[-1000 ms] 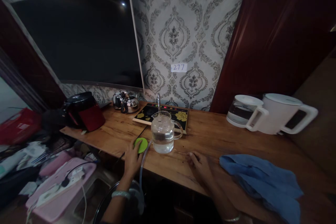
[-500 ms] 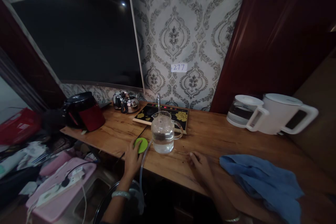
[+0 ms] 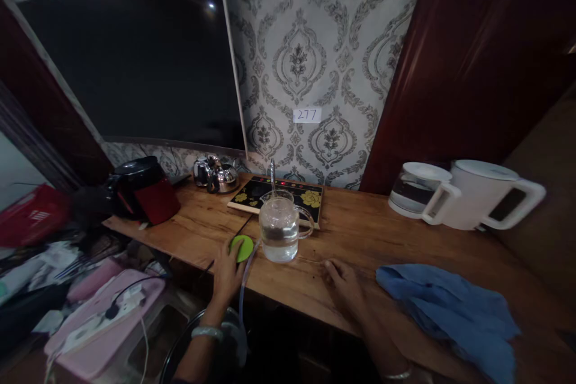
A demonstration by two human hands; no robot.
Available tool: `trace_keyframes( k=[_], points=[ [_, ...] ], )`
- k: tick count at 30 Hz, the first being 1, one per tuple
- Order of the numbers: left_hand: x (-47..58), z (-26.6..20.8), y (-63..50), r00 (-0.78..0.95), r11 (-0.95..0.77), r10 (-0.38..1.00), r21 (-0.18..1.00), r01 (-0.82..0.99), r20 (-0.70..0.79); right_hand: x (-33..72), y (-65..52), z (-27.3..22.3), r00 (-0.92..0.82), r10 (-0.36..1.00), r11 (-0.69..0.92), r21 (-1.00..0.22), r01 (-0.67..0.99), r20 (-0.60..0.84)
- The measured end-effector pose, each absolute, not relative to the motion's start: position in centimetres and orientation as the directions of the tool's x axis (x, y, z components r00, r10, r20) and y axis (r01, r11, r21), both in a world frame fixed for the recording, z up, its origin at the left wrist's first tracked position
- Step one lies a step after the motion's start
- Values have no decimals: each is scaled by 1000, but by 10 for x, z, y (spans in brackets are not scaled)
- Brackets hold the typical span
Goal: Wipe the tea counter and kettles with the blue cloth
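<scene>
My left hand (image 3: 227,271) is closed on a round bright green lid (image 3: 242,248) at the table's front edge. Right beside the lid stands a clear glass pitcher (image 3: 279,237), partly filled with water, its handle toward the right. A thin clear hose (image 3: 242,306) runs from near the pitcher's base down over the edge. My right hand (image 3: 344,285) rests on the wooden table (image 3: 355,234) to the right of the pitcher, fingers curled in and nothing visible in them. Behind the pitcher lies a black cooktop (image 3: 294,195) with gold flowers and a thin metal spout (image 3: 272,175).
A blue cloth (image 3: 450,306) lies on the right. Behind it stand a white-handled glass jug (image 3: 414,192) and a white kettle (image 3: 481,195). Small metal kettles (image 3: 222,179) and a red-and-black pot (image 3: 148,192) are on the left. Below is a power strip (image 3: 101,324).
</scene>
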State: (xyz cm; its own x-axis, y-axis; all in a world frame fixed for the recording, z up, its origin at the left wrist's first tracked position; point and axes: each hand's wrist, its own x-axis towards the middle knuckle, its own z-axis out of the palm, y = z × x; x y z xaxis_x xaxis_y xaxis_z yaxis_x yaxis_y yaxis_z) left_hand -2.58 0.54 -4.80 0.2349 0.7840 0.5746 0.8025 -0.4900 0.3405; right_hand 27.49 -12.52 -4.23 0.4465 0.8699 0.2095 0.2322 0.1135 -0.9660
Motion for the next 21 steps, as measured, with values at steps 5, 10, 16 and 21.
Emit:
trace_keyframes(
  k=[5, 10, 16, 21],
  points=[
    [-26, -50, 6, 244, -489, 786, 330, 808, 568, 274, -125, -41, 436, 873, 121, -965, 234, 216],
    [-26, -51, 6, 243, -488, 785, 326, 810, 569, 276, -124, -46, 426, 880, 124, -966, 227, 212],
    [-26, -51, 6, 242, -496, 781, 335, 801, 576, 276, -124, -47, 427, 879, 117, -963, 245, 215],
    [-26, -50, 6, 245, -489, 786, 328, 809, 567, 276, -124, -49, 416, 888, 112, -969, 221, 197]
  ],
)
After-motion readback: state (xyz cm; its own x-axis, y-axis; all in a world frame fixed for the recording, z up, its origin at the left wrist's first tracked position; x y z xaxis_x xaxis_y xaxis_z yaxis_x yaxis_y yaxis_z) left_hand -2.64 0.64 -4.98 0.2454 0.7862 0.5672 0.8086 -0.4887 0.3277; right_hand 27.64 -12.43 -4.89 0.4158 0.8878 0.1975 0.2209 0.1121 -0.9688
